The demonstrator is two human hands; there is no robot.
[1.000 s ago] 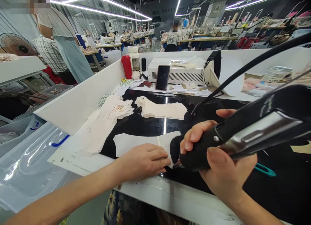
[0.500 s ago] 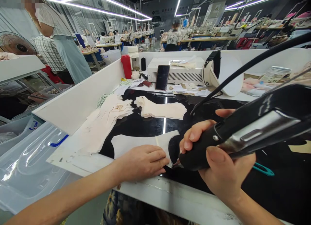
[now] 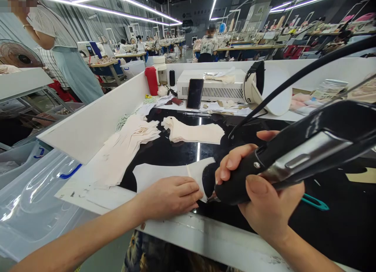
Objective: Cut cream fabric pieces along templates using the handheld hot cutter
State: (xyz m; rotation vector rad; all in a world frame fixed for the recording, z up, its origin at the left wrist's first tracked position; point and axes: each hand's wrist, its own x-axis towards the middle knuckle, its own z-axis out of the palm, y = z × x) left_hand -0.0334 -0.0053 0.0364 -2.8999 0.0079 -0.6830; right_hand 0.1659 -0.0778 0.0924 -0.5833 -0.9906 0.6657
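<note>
My left hand (image 3: 172,196) lies flat, fingers stretched out, on a white cut piece (image 3: 152,172) with curved edges on the black tabletop (image 3: 164,156). In my right hand (image 3: 268,203) is a black corded hand tool (image 3: 296,162) with a silver lever along its side, my fingers wrapped round its narrow front end. The tool's small metal tip (image 3: 212,197) is at the lower right corner of the white piece, close to my left fingertips. Whether the tip touches the piece I cannot tell.
A stack of cream fabric pieces (image 3: 195,131) lies behind, and a larger fanned pile (image 3: 123,154) to the left. A phone (image 3: 195,93) leans against a white vented box (image 3: 219,91). The tool's cord (image 3: 273,97) arches at right, above a teal loop-shaped tool (image 3: 315,202).
The whole view has shifted slightly. Both hands, the white piece and the black tool keep nearly the same places relative to each other. The standing person at left appears further left.
</note>
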